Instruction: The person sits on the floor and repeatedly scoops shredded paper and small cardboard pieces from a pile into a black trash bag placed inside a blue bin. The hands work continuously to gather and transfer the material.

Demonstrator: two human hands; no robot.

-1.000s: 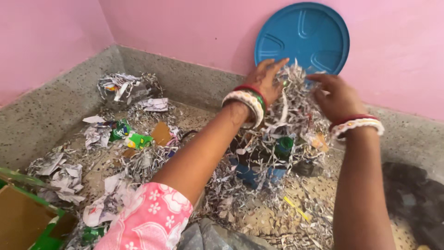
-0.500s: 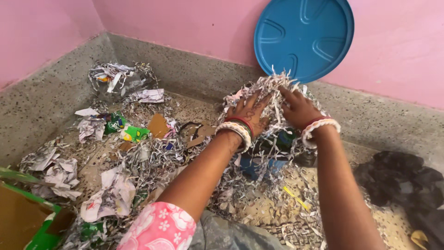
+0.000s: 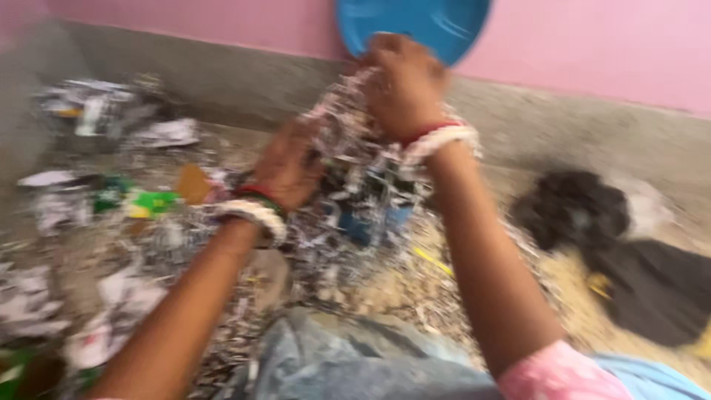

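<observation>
Blurrily: both hands (image 3: 404,85) in shredded paper (image 3: 348,192) | fingers buried, grip unreadable | blue lid (image 3: 415,22) cut off.

Paper, plastic and stone, mostly matt

The shredded paper (image 3: 348,200) looked thin, dry and rough; the blue lid (image 3: 437,26) was smooth plastic with a slight shine; the floor (image 3: 533,133) was speckled matt stone, and the dark cloth (image 3: 644,281) looked soft.

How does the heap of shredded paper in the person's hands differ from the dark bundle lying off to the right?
The pale grey-white heap of shredded paper is loose, stringy strips, lifted and gripped by the left hand and right hand. The dark black cloth-like bundle is one solid lump, lying untouched. Both rest on the speckled stone floor below the pink wall.
</observation>
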